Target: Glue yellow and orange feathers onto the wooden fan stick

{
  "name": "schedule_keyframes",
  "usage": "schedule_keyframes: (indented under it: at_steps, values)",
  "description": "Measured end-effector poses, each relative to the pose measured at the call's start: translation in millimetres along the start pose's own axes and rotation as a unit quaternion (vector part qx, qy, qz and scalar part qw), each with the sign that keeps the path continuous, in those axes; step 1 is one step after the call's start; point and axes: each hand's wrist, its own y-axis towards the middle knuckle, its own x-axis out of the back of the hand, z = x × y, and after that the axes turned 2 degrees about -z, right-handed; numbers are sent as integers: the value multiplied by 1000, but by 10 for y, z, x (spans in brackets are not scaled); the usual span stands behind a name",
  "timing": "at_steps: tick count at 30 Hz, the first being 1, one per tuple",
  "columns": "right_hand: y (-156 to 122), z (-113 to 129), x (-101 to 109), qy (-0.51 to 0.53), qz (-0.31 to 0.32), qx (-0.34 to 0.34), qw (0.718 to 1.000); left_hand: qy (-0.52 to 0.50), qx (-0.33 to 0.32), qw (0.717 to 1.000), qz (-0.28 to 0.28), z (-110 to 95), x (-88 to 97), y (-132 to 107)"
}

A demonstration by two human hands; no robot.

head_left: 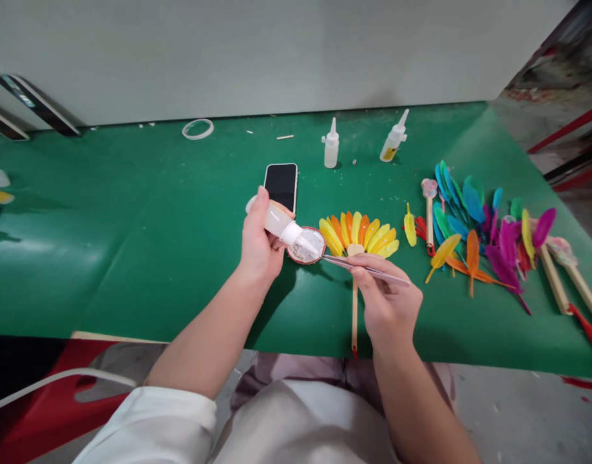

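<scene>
a glue bottle [276, 220] is gripped in the left hand [259, 245], nozzle tipped onto a small round disc [306, 245]. the disc is pinched by tweezers [368, 269] held in the right hand [385, 303], above a feather fan [358, 233] lying on the green worktop [131, 245]. loose feathers [474, 238] are heaped to the right.

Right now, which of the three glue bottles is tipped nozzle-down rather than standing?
The glue bottle in the left hand, tilted over the round disc. The other two bottles stand untouched at the table's back.
</scene>
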Motion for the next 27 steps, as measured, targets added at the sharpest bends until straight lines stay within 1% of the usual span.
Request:
schedule_keyframes:
  at_steps: [4, 9, 13, 18, 24, 27]
  values:
    - [0, -2, 4, 3, 1, 2, 1000, 9, -11, 1000, 10, 2, 0, 2]
    - [-2, -9, 3, -2, -1, 0, 1000, 8, -11, 1000, 4, -1, 0, 3]
    - [-3, -11, -1, 5, 0, 1, 1000, 15, -16, 1000, 13, -9, -2, 4]
    - [-5, -10, -2, 5, -1, 4, 1000, 5, -7, 1000, -2, -8, -4, 6]
    - [-3, -14, 1, -11, -2, 5, 1000, 26, -20, 999, 23, 25, 21, 14]
    - [-7, -13, -1, -14, -5, 3, 1000, 28, -8, 999, 13, 20, 19, 13]
